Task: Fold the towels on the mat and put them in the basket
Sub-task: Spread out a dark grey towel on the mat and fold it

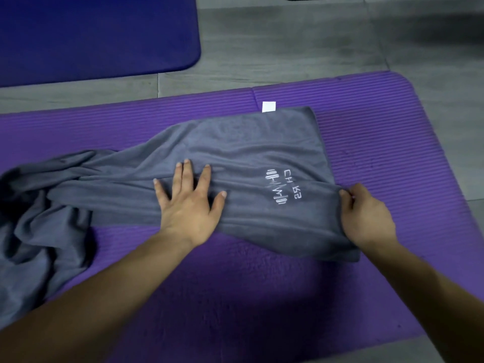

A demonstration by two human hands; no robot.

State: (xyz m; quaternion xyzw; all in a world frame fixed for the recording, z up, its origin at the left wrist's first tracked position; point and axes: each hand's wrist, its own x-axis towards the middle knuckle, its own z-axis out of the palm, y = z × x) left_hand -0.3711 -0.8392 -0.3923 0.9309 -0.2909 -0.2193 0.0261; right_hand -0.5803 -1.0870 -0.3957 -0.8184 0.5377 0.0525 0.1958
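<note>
One grey towel (pixel 235 142) lies on the purple mat (pixel 379 142) in the head view. Its long side runs from left to right. The right end lies flat and smooth. The left end is all bunched up in a heap, and part of it hangs off the near edge of the mat.

The left hand (pixel 188 203) lies flat on the middle of the towel. Its fingers are straight and spread wide, and they press the cloth down. The right hand (pixel 366 218) is at the right end of the towel. Its fingers curl round the edge there and pinch the cloth.

The right hand is the one at the free end, so I think it can lift that end and bring it over to the left. The left hand would hold the fold line. The heap on the left may need a tug flat first, or the fold will be lumpy.

White letters (pixel 282 187) sit on the towel between the two hands. A small white tag (pixel 269 106) sticks out at the far edge. A dark blue mat (pixel 91 35) lies far left on the grey floor (pixel 288 43). No basket shows here.
</note>
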